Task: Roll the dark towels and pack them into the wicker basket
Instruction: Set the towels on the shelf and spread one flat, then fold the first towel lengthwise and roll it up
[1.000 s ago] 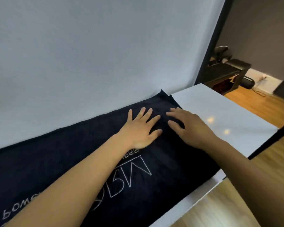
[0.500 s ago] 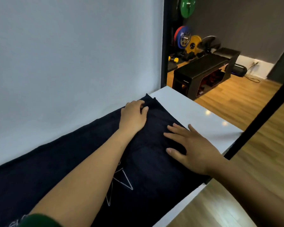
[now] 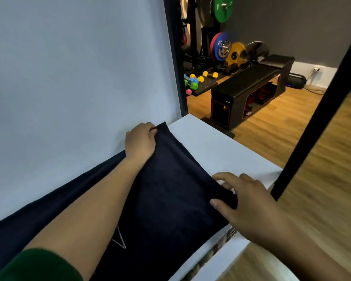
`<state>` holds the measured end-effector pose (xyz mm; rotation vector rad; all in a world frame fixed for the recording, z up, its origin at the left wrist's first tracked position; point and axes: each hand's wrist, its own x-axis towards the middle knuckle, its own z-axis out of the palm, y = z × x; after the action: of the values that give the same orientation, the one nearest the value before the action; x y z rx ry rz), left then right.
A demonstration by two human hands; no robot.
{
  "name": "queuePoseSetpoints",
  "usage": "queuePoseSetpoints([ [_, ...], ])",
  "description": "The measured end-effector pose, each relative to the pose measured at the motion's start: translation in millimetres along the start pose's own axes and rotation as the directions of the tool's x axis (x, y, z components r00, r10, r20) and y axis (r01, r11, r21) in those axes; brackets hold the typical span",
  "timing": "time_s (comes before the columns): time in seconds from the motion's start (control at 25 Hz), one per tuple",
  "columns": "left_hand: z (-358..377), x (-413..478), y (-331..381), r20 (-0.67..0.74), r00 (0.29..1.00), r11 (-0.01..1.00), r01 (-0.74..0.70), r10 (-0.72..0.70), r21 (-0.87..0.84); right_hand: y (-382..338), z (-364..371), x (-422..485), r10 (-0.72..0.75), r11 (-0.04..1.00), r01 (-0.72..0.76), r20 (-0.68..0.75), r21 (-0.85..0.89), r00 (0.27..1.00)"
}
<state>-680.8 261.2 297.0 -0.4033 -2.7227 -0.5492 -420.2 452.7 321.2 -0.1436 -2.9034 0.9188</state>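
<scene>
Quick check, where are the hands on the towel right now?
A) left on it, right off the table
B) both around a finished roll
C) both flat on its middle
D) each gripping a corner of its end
D: the left hand grips the far corner by the wall and the right hand pinches the near corner of the unrolled towel on the table.

The dark blue towel (image 3: 170, 199) lies spread out long on the white worktop (image 3: 221, 151), along its back edge. Its right end is bunched up at both corners. Thin white lines are stitched on it.
</scene>
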Motion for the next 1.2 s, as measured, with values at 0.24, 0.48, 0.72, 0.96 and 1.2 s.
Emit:
queuePoseSetpoints([
  [0.24, 6, 6, 7, 0.107, 0.994, 0.987, -0.04, 0.023, 0.159, 9, -13, -11, 0.054, 0.996, -0.062, -0.113, -0.066, 0.992],
  [0.48, -8, -9, 21, 0.134, 0.908, 0.916, -0.4, 0.397, 0.0, 17, 27, -19, -0.172, 0.949, 0.15, -0.056, -0.279, 0.984],
  [0.72, -3, -34, 10, 0.515, 0.771, 0.91, -0.411, 0.375, -0.047, 16, 25, -25, -0.106, 0.967, 0.038, -0.265, -0.251, 0.958],
  [0.96, -11, 23, 38, 0.529, 0.599, 0.652, -0.75, 0.601, 0.108, -3, -14, 20, 0.184, 0.949, -0.188, -0.042, -0.253, 0.982],
  [1.2, -18, 51, 72, 0.71, 0.31, 0.464, -0.886, 0.632, -0.025, 6, -27, 33, 0.29, 0.951, -0.26, 0.189, -0.168, 0.938],
])
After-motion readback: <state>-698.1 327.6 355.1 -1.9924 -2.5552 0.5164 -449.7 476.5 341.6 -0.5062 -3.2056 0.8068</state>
